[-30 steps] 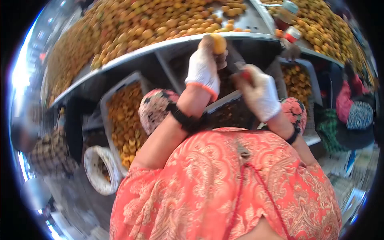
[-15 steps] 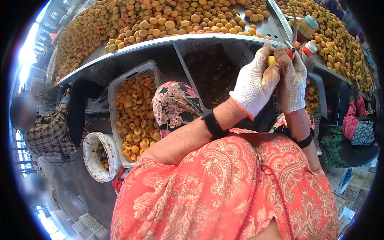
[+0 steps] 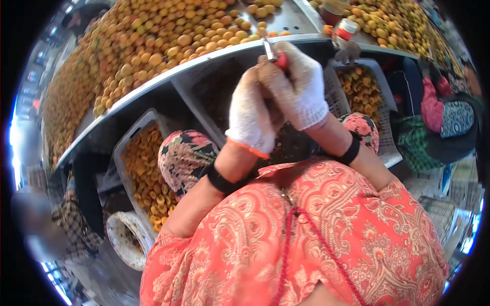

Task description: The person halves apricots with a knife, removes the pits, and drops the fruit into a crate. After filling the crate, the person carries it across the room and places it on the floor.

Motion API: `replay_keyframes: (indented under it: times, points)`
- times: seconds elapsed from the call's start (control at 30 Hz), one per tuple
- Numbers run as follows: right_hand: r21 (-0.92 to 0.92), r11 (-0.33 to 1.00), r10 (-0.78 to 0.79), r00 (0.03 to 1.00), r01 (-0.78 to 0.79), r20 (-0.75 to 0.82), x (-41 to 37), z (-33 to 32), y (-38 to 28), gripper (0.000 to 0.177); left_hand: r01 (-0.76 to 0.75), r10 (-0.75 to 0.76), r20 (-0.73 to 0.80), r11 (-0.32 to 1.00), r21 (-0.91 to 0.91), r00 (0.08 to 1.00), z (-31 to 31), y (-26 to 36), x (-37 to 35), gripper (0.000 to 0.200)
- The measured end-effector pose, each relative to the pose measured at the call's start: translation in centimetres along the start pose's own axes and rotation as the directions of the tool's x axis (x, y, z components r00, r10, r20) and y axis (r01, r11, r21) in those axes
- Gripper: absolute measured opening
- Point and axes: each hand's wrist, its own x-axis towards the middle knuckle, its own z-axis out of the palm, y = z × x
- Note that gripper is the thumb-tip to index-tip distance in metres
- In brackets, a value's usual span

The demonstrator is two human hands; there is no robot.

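Both my hands wear white knitted gloves with soiled fingers and meet over the table's near edge. My right hand (image 3: 301,86) is closed round a tool with a red handle and a metal end (image 3: 269,50) that points up. Pressed against it, my left hand (image 3: 249,109) has its fingers closed; what they hold, if anything, is hidden. Beyond the hands, whole orange-yellow fruits (image 3: 184,41) lie heaped on the metal table (image 3: 296,18).
Crates of halved fruit stand at left (image 3: 118,153) and right (image 3: 386,89) below the table. A dirty white bucket (image 3: 114,229) is at lower left. A red-and-white container (image 3: 346,29) stands on the table. Co-workers sit at left (image 3: 76,222) and right (image 3: 418,140).
Both hands, still together, have moved left in view, and the scene has turned and shifted with the camera. The yellow fruit glimpsed between the gloves before is now out of sight.
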Motion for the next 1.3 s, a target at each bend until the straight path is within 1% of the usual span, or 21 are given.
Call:
replay_keyframes:
  times: [0.03, 0.07, 0.1, 0.2, 0.23, 0.3, 0.37, 0.43, 0.47, 0.5, 0.63, 0.7, 0.83, 0.87, 1.03, 1.1, 1.13, 1.17, 1.23, 1.27, 1.3]
  points:
    - [0.014, 0.999, 0.040, 0.999, -0.040, -0.015, -0.1, -0.1, -0.1, 0.014, 0.001, 0.000, -0.028, 1.000, 0.028, 1.000, 0.3, 0.3, -0.2, 0.030]
    - [0.028, 0.997, 0.075, 0.997, -0.075, -0.023, -0.1, -0.4, 0.0, 0.014, -0.130, 0.116, 0.105, 0.983, 0.132, 0.988, -0.4, 0.4, 0.1, 0.028]
    - [0.050, 0.993, 0.110, 0.993, -0.108, -0.032, -0.2, -0.6, 0.2, 0.014, -0.135, 0.081, 0.222, 0.961, 0.243, 0.972, -1.5, 1.3, 0.7, 0.029]
    - [0.053, 0.979, 0.200, 0.973, -0.195, -0.118, -0.4, 0.1, 1.1, 0.016, -0.204, 0.114, 0.269, 0.920, 0.334, 0.956, -2.7, 0.0, 3.5, 0.030]
    - [0.112, 0.960, 0.269, 0.954, -0.255, -0.134, -0.4, 0.2, 1.1, 0.018, -0.431, 0.338, 0.294, 0.829, 0.356, 0.894, -2.1, -0.8, 4.7, 0.030]
    - [0.058, 0.965, 0.264, 0.946, -0.257, -0.189, -0.1, 0.0, 1.6, 0.019, -0.652, 0.563, 0.341, 0.573, 0.496, 0.753, -1.6, -1.9, 4.2, 0.028]
    - [0.001, 0.962, 0.264, 0.934, -0.272, -0.239, -0.3, -0.3, 1.7, 0.020, -0.464, 0.426, 0.229, 0.873, 0.151, 0.875, -0.3, -2.5, 4.6, 0.032]
    - [-0.043, 0.978, 0.190, 0.956, -0.205, -0.225, -0.2, -0.7, 1.2, 0.019, -0.265, 0.262, 0.182, 0.964, -0.007, 0.948, 1.2, -2.1, 3.6, 0.035]
    - [-0.137, 0.983, 0.083, 0.965, -0.120, -0.250, -0.1, -1.0, 0.9, 0.018, -0.158, 0.166, 0.243, 0.986, -0.050, 0.956, 0.8, -1.9, 3.9, 0.043]
    - [-0.136, 0.987, 0.061, 0.976, -0.091, -0.207, -0.2, -1.3, 0.7, 0.018, -0.170, 0.166, 0.151, 0.985, 0.015, 0.975, 3.7, -1.6, -0.1, 0.049]
    - [-0.140, 0.990, -0.005, 0.985, -0.019, -0.172, -1.1, -1.8, 0.9, 0.017, -0.003, 0.003, 0.051, 1.000, 0.000, 0.999, 3.4, -1.8, 0.3, 0.057]
    - [-0.205, 0.979, -0.044, 0.991, 0.017, -0.126, -1.5, -2.2, 1.1, 0.017, 0.102, -0.101, -0.075, 0.995, 0.016, 0.992, 3.5, -2.1, -0.4, 0.059]
    - [-0.230, 0.971, -0.081, 0.996, 0.070, -0.039, -2.0, -3.3, 1.5, 0.018, 0.163, -0.154, -0.142, 0.985, 0.053, 0.978, 3.3, -2.5, -0.1, 0.066]
    - [-0.270, 0.958, -0.106, 0.994, 0.096, -0.020, -2.0, -3.4, 1.6, 0.018, 0.167, -0.122, -0.259, 0.973, 0.158, 0.958, 3.7, -2.6, -0.4, 0.066]
    - [-0.280, 0.928, -0.241, 0.969, 0.248, 0.059, -2.4, -4.1, 2.7, 0.014, 0.277, -0.266, -0.086, 0.947, 0.166, 0.960, 0.7, -3.5, 1.6, 0.061]
    - [-0.105, 0.964, -0.250, 0.966, 0.243, -0.062, -2.0, -4.5, 3.0, 0.009, 0.341, -0.339, -0.046, 0.922, 0.181, 0.940, 0.9, -2.7, 2.1, 0.056]
    - [0.178, 0.982, -0.034, 0.990, 0.058, -0.137, -1.5, -4.3, 2.8, 0.006, 0.438, -0.448, 0.014, 0.879, 0.187, 0.894, 1.2, -1.8, 1.8, 0.052]
    - [0.656, 0.690, 0.439, 0.898, -0.305, -0.044, -1.8, -4.7, 2.4, 0.009, 0.401, -0.437, 0.130, 0.886, 0.234, 0.890, 1.0, -1.6, 2.2, 0.054]
    - [0.791, 0.592, 0.424, 0.895, -0.156, -0.141, -0.9, -5.7, 3.9, 0.012, 0.341, -0.376, 0.300, 0.926, 0.162, 0.877, 0.7, -1.1, 2.8, 0.057]
    - [0.754, 0.642, 0.415, 0.890, -0.138, -0.191, -1.1, -5.9, 3.7, 0.012, 0.314, -0.342, 0.427, 0.940, 0.136, 0.837, -1.2, -0.7, 4.3, 0.058]
    - [0.752, 0.645, 0.412, 0.891, -0.137, -0.190, -1.5, -5.1, 3.5, 0.012, 0.313, -0.340, 0.431, 0.940, 0.134, 0.836, 0.2, -1.3, 3.5, 0.058]
